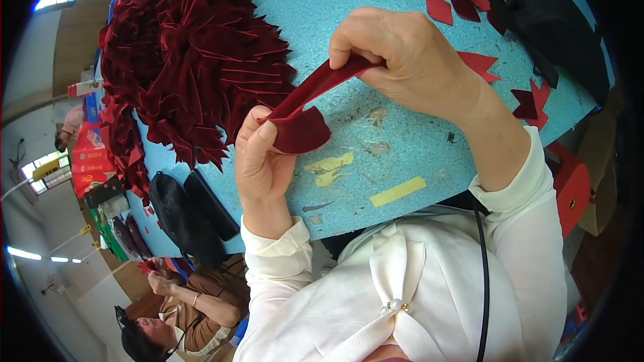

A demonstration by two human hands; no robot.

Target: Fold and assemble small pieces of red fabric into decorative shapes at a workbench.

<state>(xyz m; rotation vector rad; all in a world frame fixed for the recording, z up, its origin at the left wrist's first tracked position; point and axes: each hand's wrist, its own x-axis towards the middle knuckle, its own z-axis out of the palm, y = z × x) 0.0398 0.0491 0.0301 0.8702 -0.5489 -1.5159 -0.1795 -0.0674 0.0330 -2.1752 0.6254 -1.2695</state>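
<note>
Above the blue table (402,141), our left hand (258,154) and right hand (402,53) are both closed on one dark red velvet strip (305,110), pinching its two ends. Beside them lies a big heap of pointed velvet pieces (194,60). At the far left edge we see red boxes (90,154), and flat yellow tape bits (397,191) stick on the table.

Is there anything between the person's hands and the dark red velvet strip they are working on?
Nothing visible. Both hands already hold it: the left hand pinches the folded end of the velvet strip, and the right hand pinches its other end, above the blue table. The pile of velvet pieces lies off to the left, apart.
</note>
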